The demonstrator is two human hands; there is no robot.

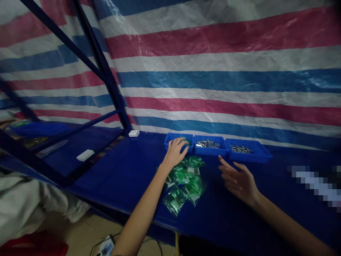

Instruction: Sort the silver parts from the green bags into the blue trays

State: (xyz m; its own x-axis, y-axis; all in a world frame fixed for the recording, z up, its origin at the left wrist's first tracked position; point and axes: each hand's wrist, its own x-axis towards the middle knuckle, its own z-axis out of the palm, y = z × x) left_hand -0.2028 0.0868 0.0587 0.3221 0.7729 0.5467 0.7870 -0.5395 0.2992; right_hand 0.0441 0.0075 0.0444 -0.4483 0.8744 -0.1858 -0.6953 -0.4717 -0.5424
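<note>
My left hand (176, 151) reaches into the leftmost blue tray (168, 139), its fingers curled over something I cannot make out. Just below that hand lies a pile of small green plastic packets (186, 183) on the blue table (128, 170). My right hand (238, 181) hovers above the table to the right of the pile, fingers spread and empty. A middle blue tray (210, 150) and a right blue tray (262, 153) stand side by side, each holding several small silver metal parts.
A striped red, white and blue tarp (213, 71) hangs behind the table. A dark blue metal frame (106, 74) rises at the left. Two small white blocks (134, 133) (85, 155) lie on the table's left part. The near table edge (112, 208) drops to the floor.
</note>
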